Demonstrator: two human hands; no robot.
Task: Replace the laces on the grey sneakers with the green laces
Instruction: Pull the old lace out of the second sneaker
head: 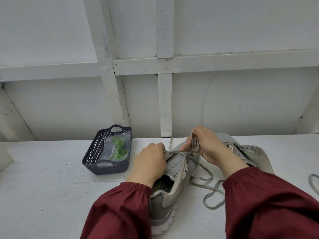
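A grey sneaker lies on the white table in front of me, toe pointing away. My left hand grips its left eyelet edge near the tongue. My right hand pinches a folded bunch of the old grey lace above the shoe's front. The rest of that grey lace trails in loops on the table to the right. A second grey sneaker lies behind my right wrist, its eyelets showing no lace. Green laces sit in a clear bag inside a dark basket.
The dark plastic basket stands at the left of the shoes. Another grey lace lies at the right edge of the table. A white panelled wall rises right behind the table.
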